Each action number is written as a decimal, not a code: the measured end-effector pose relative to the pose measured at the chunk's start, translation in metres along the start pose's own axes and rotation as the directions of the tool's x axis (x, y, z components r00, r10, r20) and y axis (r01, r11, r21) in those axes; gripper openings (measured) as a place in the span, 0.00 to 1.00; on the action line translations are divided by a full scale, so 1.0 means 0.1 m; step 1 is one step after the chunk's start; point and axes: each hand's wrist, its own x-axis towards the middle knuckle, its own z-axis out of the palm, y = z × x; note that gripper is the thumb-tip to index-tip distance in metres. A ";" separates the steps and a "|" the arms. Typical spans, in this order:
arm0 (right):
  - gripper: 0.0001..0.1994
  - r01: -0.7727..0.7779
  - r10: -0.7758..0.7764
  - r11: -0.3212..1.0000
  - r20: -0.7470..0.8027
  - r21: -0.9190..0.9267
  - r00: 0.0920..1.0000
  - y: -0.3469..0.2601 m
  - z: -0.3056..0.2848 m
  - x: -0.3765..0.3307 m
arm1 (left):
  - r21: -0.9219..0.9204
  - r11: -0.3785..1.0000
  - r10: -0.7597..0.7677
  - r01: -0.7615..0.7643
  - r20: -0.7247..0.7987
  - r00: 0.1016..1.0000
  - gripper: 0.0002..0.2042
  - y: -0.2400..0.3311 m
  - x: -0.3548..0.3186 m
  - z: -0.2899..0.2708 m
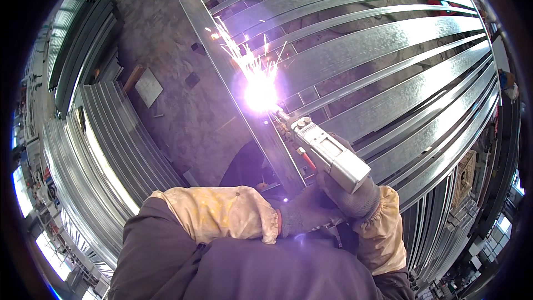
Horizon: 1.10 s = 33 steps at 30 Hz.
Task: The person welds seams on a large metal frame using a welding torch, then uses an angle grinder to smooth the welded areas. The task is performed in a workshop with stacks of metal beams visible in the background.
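My gloved right hand (352, 197) is closed around a grey, boxy welding gun (333, 155). The gun slants up and to the left, and a short red part (306, 158) shows beneath its body. At its nozzle a violet-white glare bursts on the long metal side rail (194, 16), throwing sparks up and to the left. The exact contact point is lost in the glare. My gloved left hand (308, 211) crosses from the left and lies against the right hand, below the gun. Its fingers look closed, but what they hold is hidden.
Several shiny metal slats (355, 55) run from the side rail to the far right, with gaps between. Metal profiles are stacked (119, 128) at the left, near darker beams (89, 44). A small plate (149, 87) lies on the stained floor (189, 116).
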 end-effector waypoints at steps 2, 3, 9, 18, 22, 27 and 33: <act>0.23 0.008 -0.008 1.000 -0.003 -0.003 1.000 0.02 0.01 -0.01 | -0.055 0.997 -0.052 0.053 0.006 0.999 0.08 0.06 -0.05 -0.02; 0.23 0.030 -0.030 1.000 -0.007 -0.008 1.000 0.05 0.01 -0.02 | -0.069 0.995 -0.067 0.067 0.008 0.998 0.08 0.06 -0.05 -0.02; 0.25 -0.015 0.014 0.999 0.022 0.028 1.000 -0.02 -0.02 0.02 | -0.078 0.997 0.022 -0.021 0.012 1.000 0.08 -0.02 -0.01 -0.03; 0.22 -0.019 0.018 0.996 0.005 0.089 1.000 0.02 -0.02 0.06 | -0.081 0.994 -0.076 0.079 0.044 0.996 0.18 -0.07 0.01 -0.09; 0.21 -0.013 0.014 0.995 -0.014 0.102 1.000 -0.01 -0.02 0.08 | -0.130 0.991 -0.039 0.040 0.010 0.999 0.17 0.01 -0.01 -0.04; 0.24 0.081 -0.080 0.994 -0.012 0.073 0.997 0.07 -0.02 0.09 | -0.042 0.998 -0.054 0.055 0.009 0.998 0.16 -0.02 0.01 -0.08; 0.23 -0.044 0.045 0.988 0.001 0.149 0.999 0.02 -0.01 0.09 | -0.066 0.996 0.053 -0.057 -0.070 0.996 0.11 -0.10 0.05 -0.05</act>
